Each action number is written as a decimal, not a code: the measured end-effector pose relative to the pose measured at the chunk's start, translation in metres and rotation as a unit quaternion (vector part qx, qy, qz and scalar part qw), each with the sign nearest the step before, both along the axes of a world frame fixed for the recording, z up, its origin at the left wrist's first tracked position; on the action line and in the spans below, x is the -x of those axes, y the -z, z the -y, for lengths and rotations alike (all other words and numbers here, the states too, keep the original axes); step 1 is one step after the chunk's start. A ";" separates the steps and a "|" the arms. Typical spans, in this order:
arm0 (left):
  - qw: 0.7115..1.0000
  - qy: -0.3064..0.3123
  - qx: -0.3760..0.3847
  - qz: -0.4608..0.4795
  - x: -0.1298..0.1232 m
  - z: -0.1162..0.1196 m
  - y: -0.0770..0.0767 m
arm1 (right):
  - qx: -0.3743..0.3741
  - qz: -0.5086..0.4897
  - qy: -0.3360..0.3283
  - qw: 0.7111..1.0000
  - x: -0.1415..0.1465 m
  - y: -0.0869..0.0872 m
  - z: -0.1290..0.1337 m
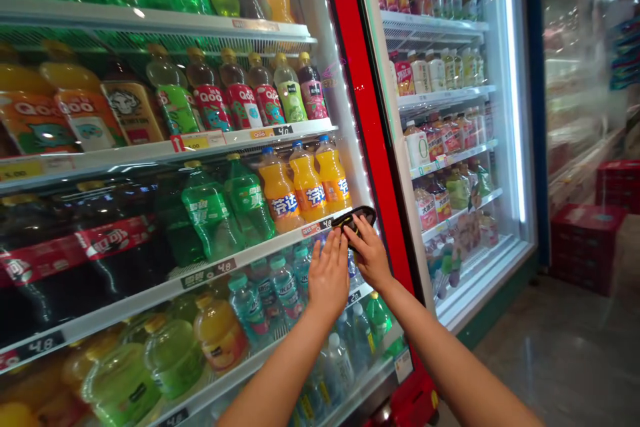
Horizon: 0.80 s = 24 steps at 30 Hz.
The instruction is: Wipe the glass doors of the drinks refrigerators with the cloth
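Observation:
A glass cooler door with a red frame [370,107] stands before me. Near its right edge is a black oval door handle [371,215]. My right hand [370,257] reaches up to this handle, its fingers bent over it. Just left of it, my left hand [330,273] lies with straight fingers along the glass, fingertips close below the handle. The palms of both hands are turned away from view. Behind the glass by my hands are orange soda bottles [306,180] with blue caps and, lower, pale blue-capped water bottles [287,280].
Shelves [200,277] of green, cola and juice bottles fill the cooler at left. Another lit drinks cooler [450,97] stands to the right. Stacked red boxes [583,247] sit on the grey floor [535,347] at far right.

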<state>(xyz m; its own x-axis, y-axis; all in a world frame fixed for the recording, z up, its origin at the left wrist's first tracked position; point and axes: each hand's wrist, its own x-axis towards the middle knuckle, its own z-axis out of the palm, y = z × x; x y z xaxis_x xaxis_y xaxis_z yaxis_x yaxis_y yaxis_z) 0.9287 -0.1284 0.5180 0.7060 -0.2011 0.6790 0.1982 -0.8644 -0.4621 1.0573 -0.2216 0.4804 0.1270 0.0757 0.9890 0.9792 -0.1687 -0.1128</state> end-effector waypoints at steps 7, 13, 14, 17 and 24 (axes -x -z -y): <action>0.999 -0.007 0.033 0.021 -0.032 0.027 -0.045 | 0.000 -0.015 0.003 1.000 -0.027 -0.049 0.016; 0.999 0.001 0.037 0.031 -0.011 0.013 0.038 | 0.094 0.015 0.008 0.995 -0.013 0.023 0.023; 0.999 0.007 0.030 0.021 -0.011 0.013 0.053 | 0.102 0.011 0.012 0.995 -0.014 0.037 0.028; 1.000 0.023 0.021 -0.003 -0.022 0.020 0.068 | 0.079 -0.012 0.016 0.997 -0.019 0.055 0.037; 0.998 0.000 0.030 0.061 -0.019 0.019 0.069 | 0.011 -0.048 0.010 0.999 0.001 0.062 0.011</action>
<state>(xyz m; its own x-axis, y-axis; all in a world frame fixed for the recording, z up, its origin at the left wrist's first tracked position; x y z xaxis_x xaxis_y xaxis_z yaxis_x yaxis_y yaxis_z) 0.9481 -0.1477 0.4486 0.6168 -0.1580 0.7711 0.2498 -0.8897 -0.3822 1.0566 -0.2331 0.4181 0.2235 0.0935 0.9702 0.9604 -0.1911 -0.2029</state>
